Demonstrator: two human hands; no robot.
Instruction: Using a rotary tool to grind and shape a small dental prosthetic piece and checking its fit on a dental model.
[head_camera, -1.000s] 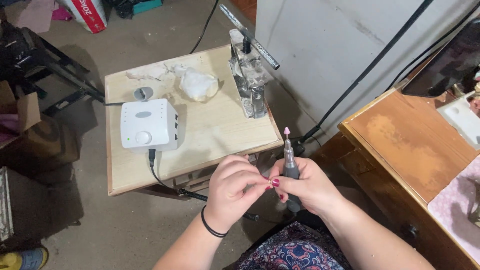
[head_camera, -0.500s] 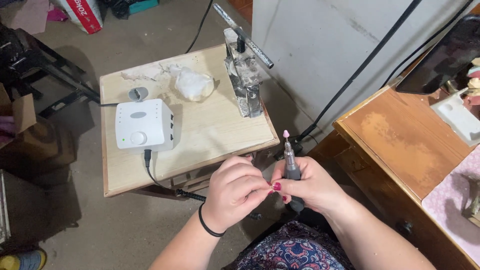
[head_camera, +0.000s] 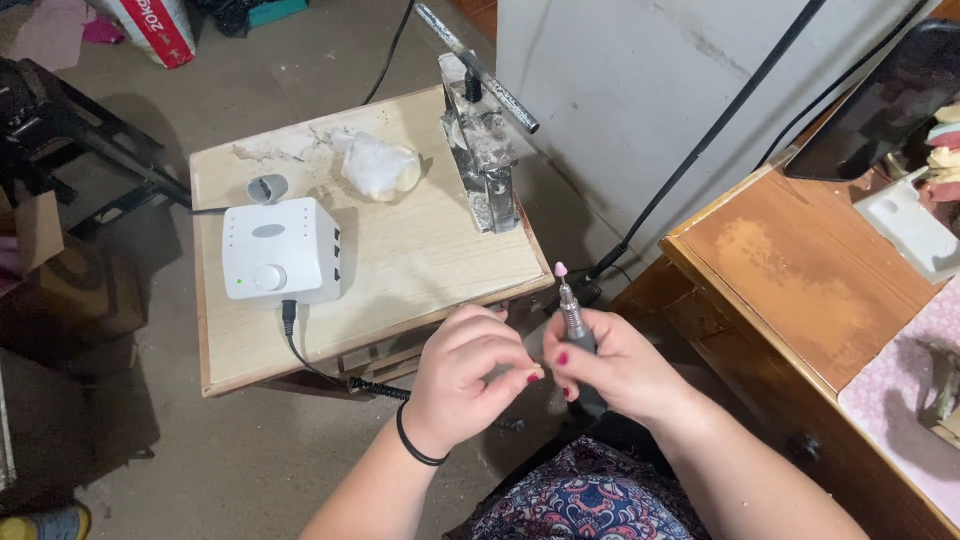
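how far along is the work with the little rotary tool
Set up: the white control box sits on the small wooden table, its cable plugged in. In hand: the right hand grips the rotary handpiece, pink bit up; the left hand pinches a small piece beside it. No contact yet, so the grinding itself remains.

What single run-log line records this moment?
right hand: holds rotary handpiece, tip up | left hand: pinches small piece beside it | control box: on table

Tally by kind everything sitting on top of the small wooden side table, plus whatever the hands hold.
White box-shaped control unit with a round dial: 1
Small grey round stand: 1
White crumpled wad of cotton: 1
Dusty metal clamp fixture with a rod: 1
Grey pen-shaped rotary handpiece with a pink tip, in the right hand: 1
Total: 5
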